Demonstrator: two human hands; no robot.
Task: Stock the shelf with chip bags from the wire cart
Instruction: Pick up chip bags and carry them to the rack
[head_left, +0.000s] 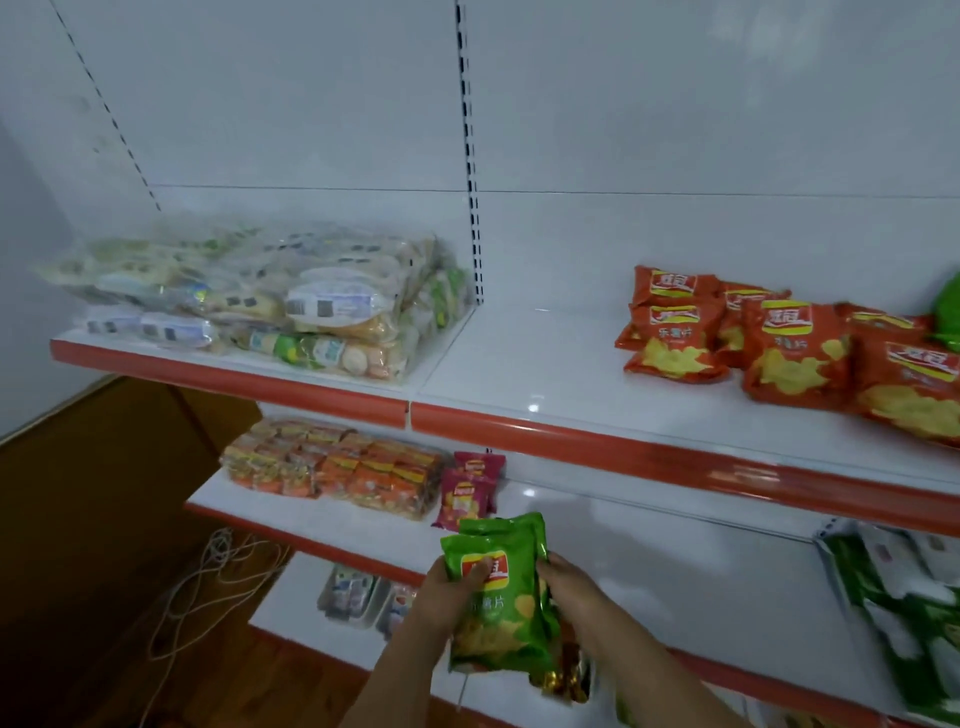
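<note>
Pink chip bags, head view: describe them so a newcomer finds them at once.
Start at the second shelf down, white with a red front edge. Right of the orange snack multipacks stand two small pink chip bags, just above the green chip bags held in both hands. They are the only pink packs.

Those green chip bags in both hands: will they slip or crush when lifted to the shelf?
The green chip bags look puffy, so probably light and crushable. Their glossy film may slide; the left hand and right hand grip several stacked, which could shift.
</note>
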